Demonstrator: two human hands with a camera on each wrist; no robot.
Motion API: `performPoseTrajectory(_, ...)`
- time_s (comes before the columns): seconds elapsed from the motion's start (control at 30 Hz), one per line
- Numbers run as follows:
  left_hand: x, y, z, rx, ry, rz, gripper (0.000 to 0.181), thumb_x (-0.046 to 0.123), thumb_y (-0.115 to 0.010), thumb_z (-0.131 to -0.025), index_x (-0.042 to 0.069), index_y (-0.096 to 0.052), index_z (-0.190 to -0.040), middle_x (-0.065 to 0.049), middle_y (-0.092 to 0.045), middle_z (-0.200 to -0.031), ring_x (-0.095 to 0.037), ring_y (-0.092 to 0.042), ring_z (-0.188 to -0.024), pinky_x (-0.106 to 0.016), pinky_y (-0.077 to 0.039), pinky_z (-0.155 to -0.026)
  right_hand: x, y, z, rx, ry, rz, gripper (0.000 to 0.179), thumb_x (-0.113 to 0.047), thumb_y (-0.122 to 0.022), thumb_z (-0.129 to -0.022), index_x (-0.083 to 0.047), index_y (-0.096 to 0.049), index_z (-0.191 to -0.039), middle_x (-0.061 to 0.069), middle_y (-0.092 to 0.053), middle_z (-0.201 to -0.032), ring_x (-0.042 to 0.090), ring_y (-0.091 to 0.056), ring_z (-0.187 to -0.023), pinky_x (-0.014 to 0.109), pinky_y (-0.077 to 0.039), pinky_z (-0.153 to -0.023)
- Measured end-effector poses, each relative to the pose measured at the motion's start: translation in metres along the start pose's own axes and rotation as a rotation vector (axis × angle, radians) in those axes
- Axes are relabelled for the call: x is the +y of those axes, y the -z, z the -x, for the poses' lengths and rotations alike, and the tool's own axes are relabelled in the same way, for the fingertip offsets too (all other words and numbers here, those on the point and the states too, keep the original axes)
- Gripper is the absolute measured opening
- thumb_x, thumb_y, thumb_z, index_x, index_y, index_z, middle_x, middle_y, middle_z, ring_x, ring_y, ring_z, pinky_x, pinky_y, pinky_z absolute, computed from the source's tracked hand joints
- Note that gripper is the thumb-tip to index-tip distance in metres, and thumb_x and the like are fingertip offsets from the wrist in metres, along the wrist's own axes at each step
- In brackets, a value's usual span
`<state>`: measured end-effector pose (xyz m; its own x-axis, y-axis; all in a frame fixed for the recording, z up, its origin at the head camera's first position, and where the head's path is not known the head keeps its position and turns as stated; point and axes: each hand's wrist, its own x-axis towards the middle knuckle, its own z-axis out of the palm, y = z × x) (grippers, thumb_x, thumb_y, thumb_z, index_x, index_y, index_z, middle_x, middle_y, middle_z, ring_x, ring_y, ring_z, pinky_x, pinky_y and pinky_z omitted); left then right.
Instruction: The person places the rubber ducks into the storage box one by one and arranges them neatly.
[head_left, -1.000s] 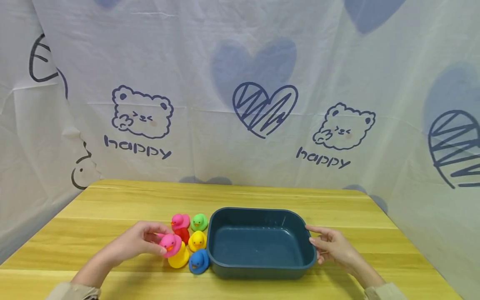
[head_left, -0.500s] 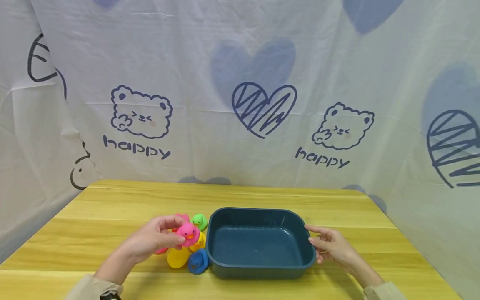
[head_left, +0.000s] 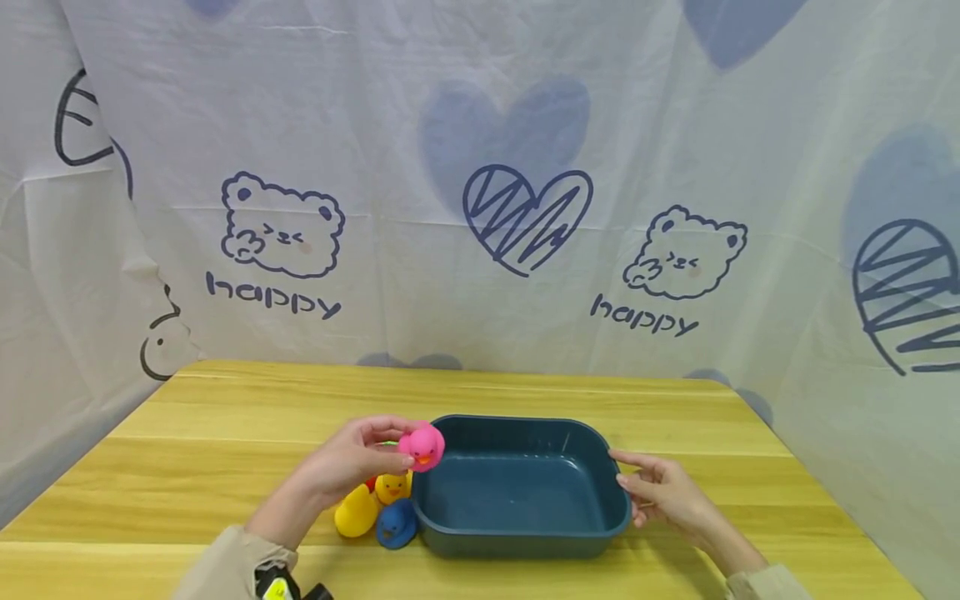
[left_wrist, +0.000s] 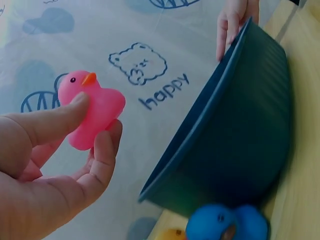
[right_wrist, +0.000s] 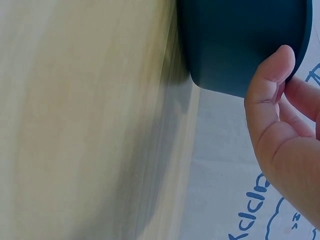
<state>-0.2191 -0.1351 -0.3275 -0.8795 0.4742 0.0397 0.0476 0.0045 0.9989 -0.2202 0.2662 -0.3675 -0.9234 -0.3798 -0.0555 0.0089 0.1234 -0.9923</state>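
A pink rubber duck (head_left: 423,447) is held up between the thumb and fingers of my left hand (head_left: 348,462), overlapping the left rim of a dark teal plastic tub (head_left: 517,542). The left wrist view shows this duck (left_wrist: 92,112) with its orange beak, pinched well above the table. At the tub's right end, my right hand (head_left: 667,496) holds the rim, its thumb (right_wrist: 272,70) against the outer wall. Left of the tub sit yellow ducks (head_left: 356,511) and a blue duck (head_left: 397,523). Slivers of red and green ducks show behind my left hand, mostly hidden.
The wooden table (head_left: 712,433) extends around the tub, its back edge meeting a white printed curtain (head_left: 420,292). The blue duck stands close against the tub's front left corner.
My left hand has lifted the pink duck from the group and carried it right and up to the tub's left rim. My right hand stays where it was.
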Motion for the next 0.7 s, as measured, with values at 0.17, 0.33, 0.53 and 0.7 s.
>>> performPoseTrajectory(0.17, 0.001, -0.012, -0.015, -0.009, -0.016, 0.025, 0.041, 0.001, -0.062, -0.081, -0.006, -0.052, -0.119, -0.012, -0.058, -0.101, -0.024, -0.056, -0.087, -0.033, -0.046, -0.078, 0.000, 0.000, 0.000, -0.003, -0.004, -0.005, 0.057, -0.009, -0.052, -0.091, 0.012, -0.022, -0.135, 0.005, -0.050, -0.068, 0.009, -0.052, -0.049, 0.022, -0.047, -0.049)
performPoseTrajectory(0.33, 0.005, -0.027, -0.027, -0.019, -0.028, 0.054, 0.041, 0.000, -0.061, -0.082, -0.007, -0.050, -0.121, -0.010, -0.058, -0.097, -0.022, -0.057, -0.084, -0.030, -0.046, -0.075, -0.001, 0.000, 0.000, -0.007, -0.002, -0.003, 0.058, -0.009, -0.051, -0.091, 0.012, -0.020, -0.135, 0.004, -0.051, -0.068, 0.009, -0.053, -0.049, 0.022, -0.047, -0.049)
performPoseTrajectory(0.53, 0.007, -0.042, -0.040, 0.026, -0.002, 0.055, 0.040, 0.000, -0.061, -0.081, -0.006, -0.053, -0.120, -0.009, -0.059, -0.095, -0.020, -0.058, -0.082, -0.031, -0.047, -0.075, -0.002, -0.001, 0.000, -0.007, -0.004, -0.006, 0.058, -0.009, -0.051, -0.091, 0.012, -0.020, -0.135, 0.004, -0.051, -0.068, 0.009, -0.053, -0.049, 0.021, -0.047, -0.048)
performPoseTrajectory(0.7, 0.007, -0.054, -0.050, 0.069, 0.002, 0.091, 0.040, -0.001, -0.061, -0.082, -0.007, -0.052, -0.120, -0.009, -0.059, -0.094, -0.018, -0.059, -0.081, -0.038, -0.047, -0.080, -0.001, -0.001, 0.000, -0.004, -0.011, -0.005, 0.058, -0.009, -0.052, -0.091, 0.011, -0.020, -0.135, 0.004, -0.052, -0.067, 0.009, -0.053, -0.049, 0.022, -0.047, -0.048)
